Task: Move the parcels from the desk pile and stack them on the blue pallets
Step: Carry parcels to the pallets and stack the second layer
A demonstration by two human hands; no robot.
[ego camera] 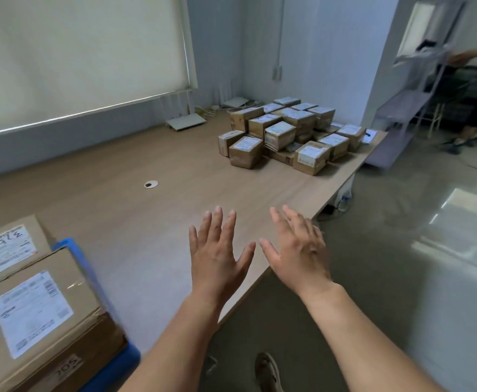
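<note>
A person's two bare forearms reach forward over the near edge of a long, light-brown wooden counter (152, 222). The left hand (217, 256) and the right hand (299, 250) are side by side, backs facing up, thumbs nearly meeting in the middle. Each grip is fully spread, fingers straight and fanned apart, and neither holds anything. Far across the counter, at its end near the right edge, sits a pile of small brown cardboard parcels (291, 134), each with a white shipping label on top; some are stacked two high, others stand singly around them. The hands are well apart from this pile. At the lower left, close to the viewer, a large brown cardboard box with a white label (33, 315) lies on top of a blue plastic pallet (112, 366), whose edge shows along the box's right side. A second large labelled cardboard box (8, 247) sits just behind the first, touching it. A small round cable grommet (151, 184) is set into the counter's middle. A pale roller blind (76, 52) covers the window behind the counter, and a white router with upright antennas (185, 114) stands beneath it. To the right is a glossy grey floor (429, 250).
</note>
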